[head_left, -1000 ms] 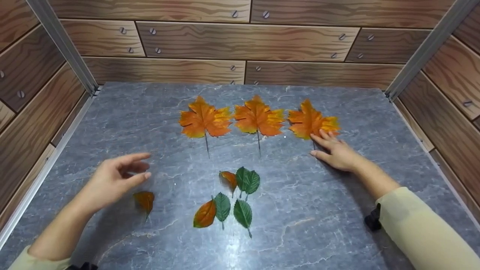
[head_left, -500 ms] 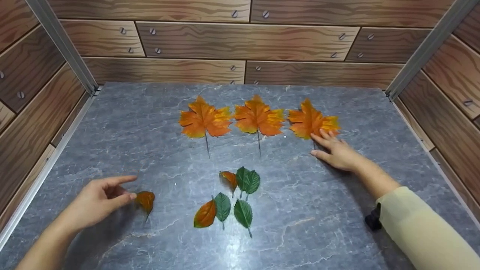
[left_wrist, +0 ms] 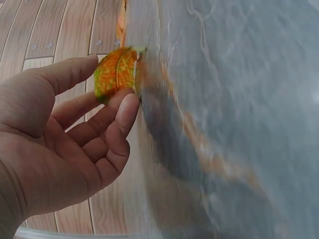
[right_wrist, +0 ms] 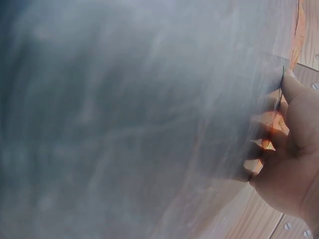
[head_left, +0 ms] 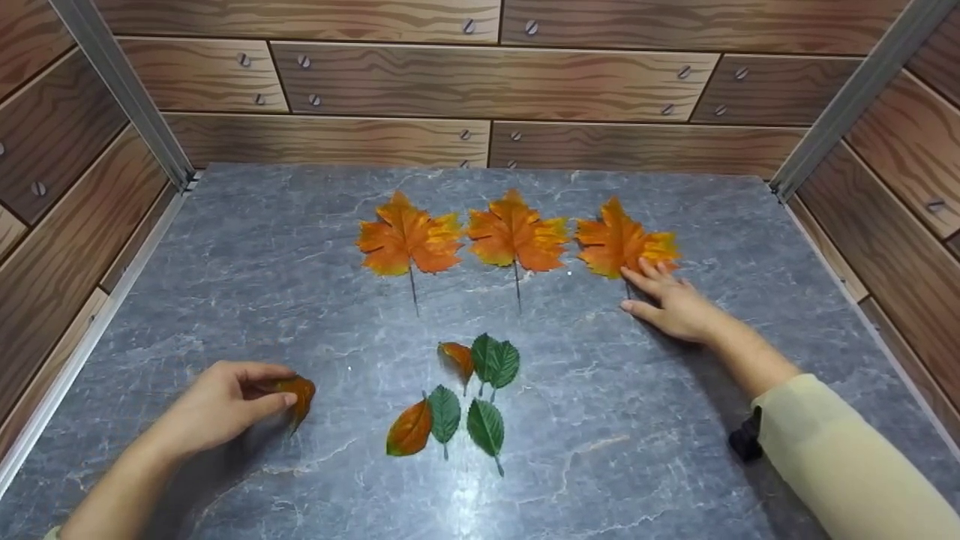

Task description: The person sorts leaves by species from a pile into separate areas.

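At the left of the table, my left hand [head_left: 229,405] has its thumb and fingers around a small orange-brown leaf [head_left: 303,397]. In the left wrist view this leaf [left_wrist: 115,74] shows orange with yellow-green veins, between the thumb and the fingers, close to the tabletop. My right hand [head_left: 675,304] rests with extended fingers on the lower right of an orange maple leaf [head_left: 611,236], its thumb beside the stem. Two more maple leaves, the middle one [head_left: 514,232] and the left one [head_left: 405,236], lie in a row with it, stems toward me.
Between the hands lie several small leaves: an orange one [head_left: 459,360] beside two overlapping green leaves [head_left: 504,365], and nearer me another orange leaf [head_left: 410,429], a green leaf [head_left: 445,414] and a green leaf [head_left: 487,426]. Wood-patterned walls [head_left: 390,82] enclose the marbled grey table [head_left: 637,465].
My left hand has come down toward the table and over to the small orange leaf, taking it between thumb and fingers; the leaf has shifted slightly. My right hand has stayed still.
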Motion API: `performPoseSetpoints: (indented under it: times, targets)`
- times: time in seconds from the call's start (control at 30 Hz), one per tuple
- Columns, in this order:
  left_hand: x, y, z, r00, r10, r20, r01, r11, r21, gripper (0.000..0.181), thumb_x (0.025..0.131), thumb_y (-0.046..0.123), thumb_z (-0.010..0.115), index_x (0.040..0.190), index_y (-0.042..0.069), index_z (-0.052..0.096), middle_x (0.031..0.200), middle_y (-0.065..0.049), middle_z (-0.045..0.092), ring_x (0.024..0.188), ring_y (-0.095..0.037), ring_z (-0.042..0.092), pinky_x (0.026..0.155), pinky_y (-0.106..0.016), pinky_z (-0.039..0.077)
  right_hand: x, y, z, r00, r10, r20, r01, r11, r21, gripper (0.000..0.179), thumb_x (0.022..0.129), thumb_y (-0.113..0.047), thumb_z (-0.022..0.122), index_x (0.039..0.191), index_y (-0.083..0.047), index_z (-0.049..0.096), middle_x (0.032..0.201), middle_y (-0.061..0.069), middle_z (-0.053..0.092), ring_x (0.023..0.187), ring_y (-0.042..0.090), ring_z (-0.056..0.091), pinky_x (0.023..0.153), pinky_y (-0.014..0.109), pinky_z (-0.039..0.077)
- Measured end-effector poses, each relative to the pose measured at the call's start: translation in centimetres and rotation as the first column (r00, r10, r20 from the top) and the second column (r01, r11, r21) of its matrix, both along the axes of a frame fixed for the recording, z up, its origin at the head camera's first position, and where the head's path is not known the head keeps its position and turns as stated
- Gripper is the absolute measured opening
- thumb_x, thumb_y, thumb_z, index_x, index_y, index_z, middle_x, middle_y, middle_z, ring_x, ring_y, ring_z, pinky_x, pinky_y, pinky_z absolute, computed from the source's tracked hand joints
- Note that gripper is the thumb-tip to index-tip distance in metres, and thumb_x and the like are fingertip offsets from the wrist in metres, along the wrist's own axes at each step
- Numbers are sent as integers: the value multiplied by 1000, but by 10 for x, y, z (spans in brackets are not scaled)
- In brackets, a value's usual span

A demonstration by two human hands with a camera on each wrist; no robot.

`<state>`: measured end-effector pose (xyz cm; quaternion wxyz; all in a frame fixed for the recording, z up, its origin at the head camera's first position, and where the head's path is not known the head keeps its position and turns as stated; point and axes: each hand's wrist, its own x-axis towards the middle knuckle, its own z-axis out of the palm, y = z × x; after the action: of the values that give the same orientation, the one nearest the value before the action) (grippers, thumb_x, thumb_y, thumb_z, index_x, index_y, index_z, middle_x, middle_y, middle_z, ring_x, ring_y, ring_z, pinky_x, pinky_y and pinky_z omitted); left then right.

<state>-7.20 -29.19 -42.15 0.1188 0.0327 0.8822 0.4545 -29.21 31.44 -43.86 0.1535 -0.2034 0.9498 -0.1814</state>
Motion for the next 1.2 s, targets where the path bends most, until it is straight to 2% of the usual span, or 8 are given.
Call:
performPoseSetpoints:
  times: [0.1, 0.33, 0.63, 0.8, 0.93, 1.2]
  targets:
    - [-5, 7, 3, 1000, 20, -5, -21, 1000, -18, 45, 97, 21, 79, 132, -7, 70, 114, -13, 77, 97, -21, 72, 78, -25, 58, 0, 0, 0, 1000, 0, 0, 0, 1000, -3, 78, 110, -54, 51, 169, -11, 26, 174, 26, 3, 158, 51, -6, 122, 73, -1]
    - [-23, 20, 8, 995, 49, -85, -51, 999, -18, 43, 95, 13, 79, 132, -6, 70, 115, -16, 76, 91, -21, 71, 75, -26, 59, 0, 0, -1, 1000, 6, -25, -6, 1000, -5, 77, 110, -51, 53, 169, -8, 28, 173, 29, 6, 157, 53, -4, 120, 76, 0]
    - [-48, 34, 13, 990, 115, -79, -114, 993, 12, 39, 97, 4, 72, 135, -5, 69, 126, -23, 72, 97, -25, 73, 72, -30, 60, -2, -1, -2, 1000, 2, -3, -2, 1000, 7, 78, 110, -55, 50, 170, -11, 26, 174, 26, 3, 158, 51, -5, 121, 74, -2]
    - [-60, 35, 13, 991, 120, -60, -119, 993, 27, 38, 98, 2, 69, 135, -6, 69, 127, -25, 71, 94, -25, 74, 67, -29, 58, -1, -1, -1, 1000, 1, 1, -1, 1000, 5, 79, 109, -55, 50, 170, -11, 26, 174, 26, 3, 158, 51, -5, 121, 75, -1]
    - [-68, 33, 12, 990, 119, -71, -119, 993, 12, 38, 97, 1, 68, 134, -6, 69, 126, -25, 71, 94, -25, 73, 65, -29, 58, 0, 0, -1, 1000, 5, -3, -5, 1000, 5, 78, 110, -55, 50, 170, -11, 26, 174, 27, 3, 158, 52, -5, 121, 75, -1]
    - [-83, 31, 7, 985, 123, -118, -127, 992, -20, 37, 95, 3, 69, 131, -5, 72, 123, -23, 73, 103, -32, 70, 73, -26, 55, 0, 0, 0, 1000, 6, -8, -6, 1000, 2, 78, 110, -53, 51, 169, -10, 26, 174, 27, 3, 158, 51, -6, 120, 75, 0]
